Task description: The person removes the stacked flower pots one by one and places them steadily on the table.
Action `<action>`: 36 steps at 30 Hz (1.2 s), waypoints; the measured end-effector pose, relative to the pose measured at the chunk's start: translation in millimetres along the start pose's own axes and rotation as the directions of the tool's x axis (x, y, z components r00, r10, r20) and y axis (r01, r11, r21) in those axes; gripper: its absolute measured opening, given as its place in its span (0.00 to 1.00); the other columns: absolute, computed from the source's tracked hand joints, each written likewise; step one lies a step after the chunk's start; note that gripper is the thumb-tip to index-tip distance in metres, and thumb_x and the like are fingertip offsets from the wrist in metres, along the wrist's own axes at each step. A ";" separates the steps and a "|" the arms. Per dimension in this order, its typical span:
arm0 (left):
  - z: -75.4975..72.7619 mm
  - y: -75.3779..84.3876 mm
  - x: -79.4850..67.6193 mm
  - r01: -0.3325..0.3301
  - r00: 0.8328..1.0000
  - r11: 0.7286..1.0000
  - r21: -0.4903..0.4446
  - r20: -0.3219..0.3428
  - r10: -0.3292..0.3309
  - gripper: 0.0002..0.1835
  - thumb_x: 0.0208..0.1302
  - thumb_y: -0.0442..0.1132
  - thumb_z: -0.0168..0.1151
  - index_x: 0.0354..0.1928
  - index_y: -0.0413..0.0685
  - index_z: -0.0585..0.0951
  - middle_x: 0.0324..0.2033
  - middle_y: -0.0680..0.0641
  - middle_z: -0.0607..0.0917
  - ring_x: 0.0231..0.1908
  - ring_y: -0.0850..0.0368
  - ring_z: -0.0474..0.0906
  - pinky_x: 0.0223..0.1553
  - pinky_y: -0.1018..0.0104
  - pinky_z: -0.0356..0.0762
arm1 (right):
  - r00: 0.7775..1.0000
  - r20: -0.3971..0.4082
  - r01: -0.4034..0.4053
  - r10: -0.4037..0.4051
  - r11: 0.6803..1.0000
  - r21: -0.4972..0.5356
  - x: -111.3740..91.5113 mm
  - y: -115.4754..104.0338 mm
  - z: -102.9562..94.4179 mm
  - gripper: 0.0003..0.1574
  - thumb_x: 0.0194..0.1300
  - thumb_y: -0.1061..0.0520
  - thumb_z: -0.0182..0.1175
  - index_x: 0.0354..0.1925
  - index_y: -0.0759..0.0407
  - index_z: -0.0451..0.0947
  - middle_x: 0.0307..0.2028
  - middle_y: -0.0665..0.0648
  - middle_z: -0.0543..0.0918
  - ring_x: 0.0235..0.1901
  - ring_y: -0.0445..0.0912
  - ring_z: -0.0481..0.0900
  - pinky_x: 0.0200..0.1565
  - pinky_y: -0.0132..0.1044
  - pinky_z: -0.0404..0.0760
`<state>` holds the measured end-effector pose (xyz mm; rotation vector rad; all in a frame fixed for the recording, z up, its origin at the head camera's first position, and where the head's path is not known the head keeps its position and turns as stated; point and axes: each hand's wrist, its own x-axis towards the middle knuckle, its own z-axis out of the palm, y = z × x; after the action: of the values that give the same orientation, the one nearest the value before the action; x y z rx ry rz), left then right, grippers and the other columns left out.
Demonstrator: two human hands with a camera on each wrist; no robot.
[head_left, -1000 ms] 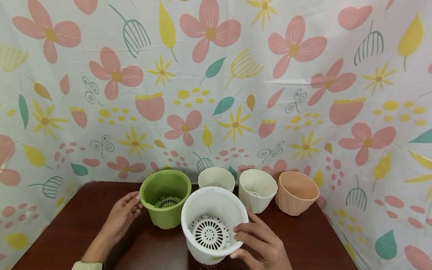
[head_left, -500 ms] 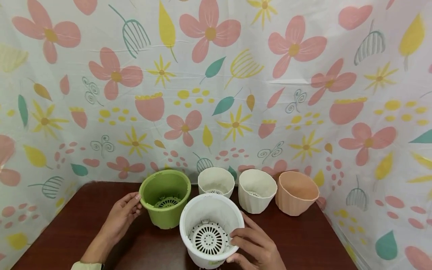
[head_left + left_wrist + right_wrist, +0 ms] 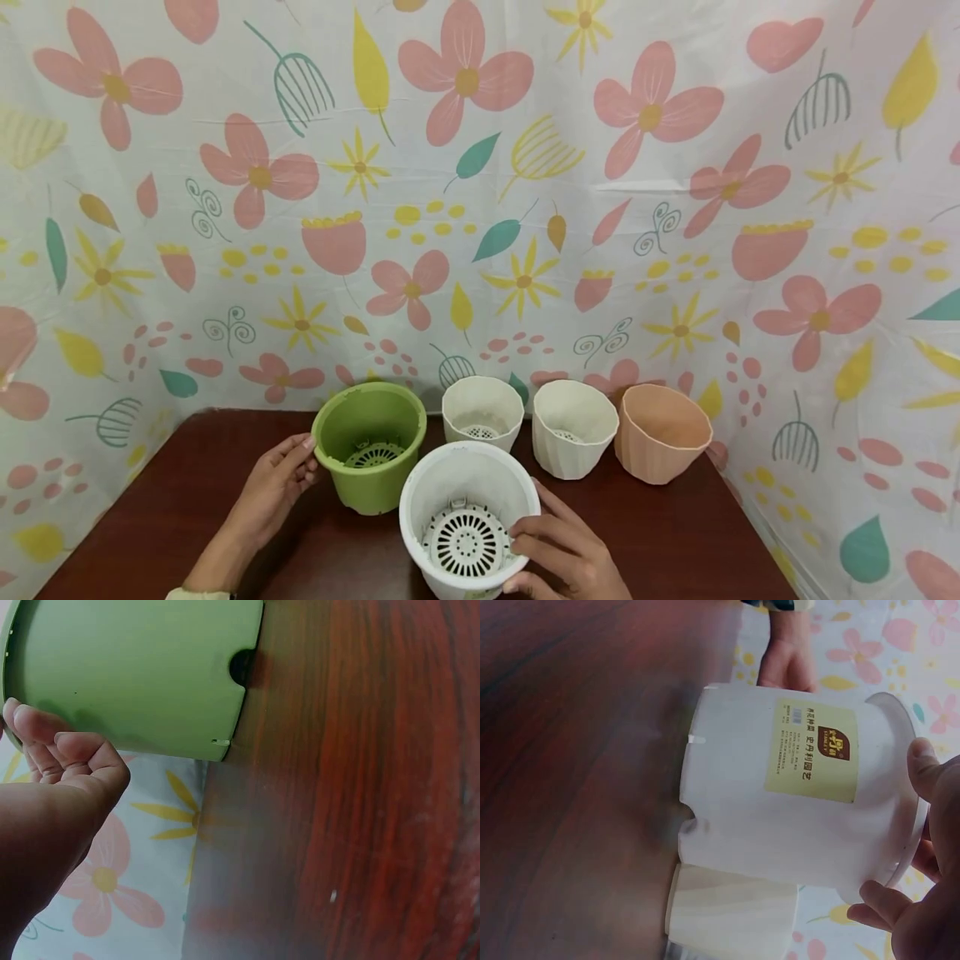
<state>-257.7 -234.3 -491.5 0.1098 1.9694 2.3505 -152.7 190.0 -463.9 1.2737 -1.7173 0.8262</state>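
Observation:
In the head view a green plastic flowerpot (image 3: 367, 490) with a slotted base stands upright on the table. My left hand (image 3: 272, 492) pinches its left rim; in the left wrist view the fingers (image 3: 71, 742) curl at the rim of the green wall. To the right and nearer me, a white round flowerpot (image 3: 461, 471) tilts with its mouth toward me, showing a slotted bottom. My right hand (image 3: 566, 546) grips its right rim, fingers inside and thumb outside. The right wrist view shows a pale yellow label (image 3: 814, 750) on its side and notches along the bottom edge.
Behind the white pot stand two cream fluted pots, one cream pot (image 3: 480, 400) partly hidden and another cream pot (image 3: 573, 457) beside it. A peach fluted pot (image 3: 656, 458) is at the right. A flowered curtain (image 3: 480, 208) rises behind the dark red-brown table (image 3: 330, 558).
The white pot and my right hand have moved slightly down and to the left in the head view, uncovering more of the cream pot behind. My left hand stays at the green rim.

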 end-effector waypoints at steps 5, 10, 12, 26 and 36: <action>0.5 -0.9 -0.2 0.008 1.000 1.000 0.003 -0.005 -0.008 0.24 0.83 0.52 0.56 0.60 0.36 0.74 0.37 0.54 0.78 0.35 0.63 0.74 0.41 0.69 0.80 | 1.000 0.007 0.002 -0.002 1.000 0.004 -4.2 1.4 3.0 0.16 0.70 0.47 0.72 0.44 0.58 0.87 0.43 0.60 0.85 0.68 0.63 0.75 0.77 0.46 0.63; -1.4 -1.7 -1.6 0.016 1.000 1.000 0.006 -0.004 -0.016 0.22 0.83 0.51 0.56 0.59 0.37 0.75 0.37 0.54 0.79 0.35 0.63 0.75 0.41 0.68 0.80 | 1.000 0.006 0.003 -0.003 1.000 0.002 -6.8 0.5 5.5 0.15 0.71 0.47 0.71 0.43 0.58 0.86 0.43 0.60 0.85 0.68 0.63 0.75 0.76 0.45 0.64; -2.7 -1.8 -1.3 0.009 1.000 1.000 0.011 0.002 -0.009 0.22 0.83 0.51 0.56 0.59 0.36 0.75 0.37 0.54 0.79 0.34 0.63 0.75 0.41 0.67 0.80 | 1.000 0.007 0.001 -0.001 1.000 0.004 -9.0 1.9 6.8 0.16 0.70 0.47 0.72 0.43 0.59 0.86 0.43 0.60 0.85 0.67 0.63 0.76 0.76 0.45 0.64; -1.8 -1.6 0.2 -0.001 1.000 1.000 0.007 -0.006 0.001 0.22 0.83 0.51 0.56 0.59 0.36 0.77 0.37 0.54 0.79 0.34 0.63 0.75 0.41 0.66 0.81 | 0.995 0.056 -0.081 0.081 0.997 0.004 -19.6 5.1 6.2 0.19 0.62 0.49 0.80 0.45 0.56 0.86 0.49 0.59 0.86 0.70 0.65 0.74 0.73 0.40 0.67; -1.7 -2.7 -1.9 0.009 1.000 0.999 0.047 -0.021 -0.008 0.24 0.83 0.53 0.56 0.59 0.36 0.76 0.37 0.53 0.79 0.35 0.62 0.75 0.43 0.65 0.81 | 0.996 0.053 -0.067 0.068 0.998 -0.012 -18.5 3.6 7.1 0.20 0.63 0.47 0.79 0.44 0.57 0.85 0.49 0.61 0.85 0.70 0.64 0.74 0.73 0.40 0.68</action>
<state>-255.9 -235.8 -494.5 0.0795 2.0315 2.3098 -155.1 192.6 -483.7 1.2470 -1.8131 0.8287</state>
